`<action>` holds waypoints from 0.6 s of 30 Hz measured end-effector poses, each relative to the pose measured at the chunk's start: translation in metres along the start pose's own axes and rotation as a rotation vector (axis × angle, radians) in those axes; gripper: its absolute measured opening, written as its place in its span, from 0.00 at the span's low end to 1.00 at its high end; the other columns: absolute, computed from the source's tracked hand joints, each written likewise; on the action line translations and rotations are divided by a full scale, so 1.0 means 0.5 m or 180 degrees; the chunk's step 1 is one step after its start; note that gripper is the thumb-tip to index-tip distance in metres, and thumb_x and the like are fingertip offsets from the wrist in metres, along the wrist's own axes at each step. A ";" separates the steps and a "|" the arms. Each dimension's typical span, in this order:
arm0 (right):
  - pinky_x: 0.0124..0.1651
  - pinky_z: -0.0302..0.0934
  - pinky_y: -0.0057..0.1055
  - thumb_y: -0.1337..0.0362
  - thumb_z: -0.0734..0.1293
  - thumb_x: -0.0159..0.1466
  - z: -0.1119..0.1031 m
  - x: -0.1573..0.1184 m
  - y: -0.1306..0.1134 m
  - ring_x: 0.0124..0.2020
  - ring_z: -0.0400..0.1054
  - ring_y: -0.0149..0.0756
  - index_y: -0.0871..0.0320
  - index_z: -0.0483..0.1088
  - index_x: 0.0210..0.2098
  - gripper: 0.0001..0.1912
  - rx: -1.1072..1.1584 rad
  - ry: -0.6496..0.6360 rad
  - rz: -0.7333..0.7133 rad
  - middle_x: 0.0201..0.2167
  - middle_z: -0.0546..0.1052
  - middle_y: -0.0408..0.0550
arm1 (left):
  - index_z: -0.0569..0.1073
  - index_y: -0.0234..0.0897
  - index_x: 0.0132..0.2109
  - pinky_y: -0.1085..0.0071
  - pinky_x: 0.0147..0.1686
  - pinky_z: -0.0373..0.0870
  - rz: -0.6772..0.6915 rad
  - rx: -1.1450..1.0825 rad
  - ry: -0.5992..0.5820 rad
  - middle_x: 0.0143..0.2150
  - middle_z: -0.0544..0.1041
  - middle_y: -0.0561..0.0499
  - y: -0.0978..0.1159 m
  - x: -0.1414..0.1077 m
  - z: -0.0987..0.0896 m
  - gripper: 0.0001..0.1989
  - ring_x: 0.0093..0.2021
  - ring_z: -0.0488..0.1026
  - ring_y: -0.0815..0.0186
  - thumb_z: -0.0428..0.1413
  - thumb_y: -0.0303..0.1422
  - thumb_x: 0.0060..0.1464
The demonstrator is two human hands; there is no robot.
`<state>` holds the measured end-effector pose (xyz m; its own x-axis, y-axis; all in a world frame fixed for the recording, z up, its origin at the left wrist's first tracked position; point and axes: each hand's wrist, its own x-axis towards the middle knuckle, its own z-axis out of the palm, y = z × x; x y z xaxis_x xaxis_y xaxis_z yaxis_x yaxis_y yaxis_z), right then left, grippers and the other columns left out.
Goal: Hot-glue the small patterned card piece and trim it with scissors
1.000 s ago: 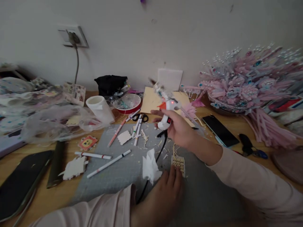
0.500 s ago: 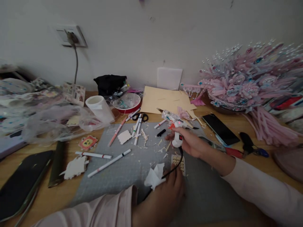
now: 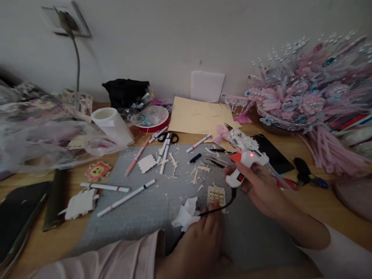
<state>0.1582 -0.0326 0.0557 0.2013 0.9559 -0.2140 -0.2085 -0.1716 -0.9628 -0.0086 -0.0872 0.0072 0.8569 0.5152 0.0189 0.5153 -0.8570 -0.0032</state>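
My right hand (image 3: 261, 186) is wrapped round the handle of a white hot glue gun (image 3: 247, 166) with an orange trigger and a lit red light. Its dirty nozzle points away to the back left. A black cord (image 3: 222, 207) runs from the handle down across my left hand (image 3: 200, 240). That hand lies low on the grey cutting mat (image 3: 130, 228), fingers stretched forward and fingertips on the near edge of a small card (image 3: 216, 193) with gold loops on it. A crumpled white tissue (image 3: 186, 215) sits just left of the fingers. My left thumb is partly hidden.
Several markers (image 3: 128, 197), paper scraps (image 3: 200, 170), black-handled scissors (image 3: 168, 137) and pliers (image 3: 216, 161) lie about the mat. Cream sheets (image 3: 200, 116) are behind. On the right are a dark phone (image 3: 273, 153), keys (image 3: 308, 176) and a bowl of pink decorations (image 3: 302, 100).
My right hand has brought the glue gun to the right and slightly nearer, now partly in front of the phone. My left hand stays by the small card. The camera view has shifted a little.
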 end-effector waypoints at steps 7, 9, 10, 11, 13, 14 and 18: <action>0.37 0.66 0.30 0.55 0.69 0.54 -0.050 -0.056 0.013 0.32 0.71 0.34 0.53 0.71 0.28 0.08 0.0497 0.0044 0.0302 0.30 0.77 0.43 | 0.67 0.22 0.52 0.64 0.47 0.60 0.0024 0.0349 0.0617 0.51 0.72 0.35 0.024 -0.004 0.017 0.36 0.50 0.67 0.55 0.47 0.53 0.50; 0.37 0.66 0.33 0.54 0.68 0.54 -0.059 -0.063 0.024 0.34 0.71 0.38 0.51 0.70 0.28 0.09 0.0387 0.0061 0.0368 0.31 0.78 0.44 | 0.66 0.23 0.53 0.65 0.47 0.60 -0.0102 0.0359 0.0719 0.52 0.71 0.36 0.029 -0.005 0.022 0.35 0.51 0.67 0.56 0.45 0.51 0.52; 0.37 0.66 0.35 0.53 0.68 0.54 -0.062 -0.065 0.029 0.35 0.72 0.39 0.51 0.69 0.28 0.09 0.0343 0.0060 0.0395 0.31 0.78 0.45 | 0.66 0.23 0.54 0.66 0.47 0.60 -0.0133 0.0356 0.0754 0.54 0.69 0.38 0.031 -0.006 0.022 0.33 0.52 0.66 0.57 0.44 0.49 0.54; 0.36 0.66 0.36 0.52 0.68 0.53 -0.065 -0.065 0.034 0.35 0.72 0.41 0.51 0.69 0.28 0.10 0.0309 0.0044 0.0439 0.31 0.78 0.45 | 0.65 0.24 0.55 0.68 0.47 0.60 -0.0115 0.0368 0.0782 0.56 0.68 0.39 0.032 -0.008 0.021 0.30 0.53 0.65 0.59 0.44 0.46 0.55; 0.37 0.67 0.36 0.52 0.68 0.53 -0.068 -0.063 0.040 0.35 0.72 0.41 0.51 0.70 0.28 0.11 0.0321 0.0035 0.0550 0.30 0.78 0.46 | 0.64 0.27 0.55 0.70 0.47 0.62 0.0228 0.0392 0.0824 0.57 0.66 0.42 0.032 -0.014 0.012 0.24 0.53 0.65 0.62 0.44 0.39 0.57; 0.37 0.67 0.36 0.51 0.69 0.53 -0.069 -0.060 0.041 0.34 0.72 0.40 0.52 0.70 0.29 0.12 0.0348 0.0041 0.0608 0.29 0.78 0.46 | 0.65 0.29 0.55 0.71 0.47 0.62 0.0531 0.0386 0.0806 0.57 0.67 0.44 0.031 -0.019 0.004 0.21 0.52 0.66 0.63 0.45 0.35 0.57; 0.31 0.67 0.34 0.50 0.72 0.46 -0.076 -0.053 0.032 0.27 0.72 0.39 0.54 0.70 0.28 0.17 0.0513 0.0060 0.0748 0.25 0.77 0.44 | 0.68 0.48 0.51 0.65 0.44 0.67 0.1284 -0.0013 0.0473 0.48 0.73 0.53 0.013 -0.048 -0.044 0.18 0.46 0.70 0.64 0.40 0.30 0.59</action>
<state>0.1856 -0.0700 0.0397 0.1468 0.8895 -0.4327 -0.4009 -0.3464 -0.8481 -0.0260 -0.1053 0.0289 0.9782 0.1316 0.1608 0.1391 -0.9896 -0.0359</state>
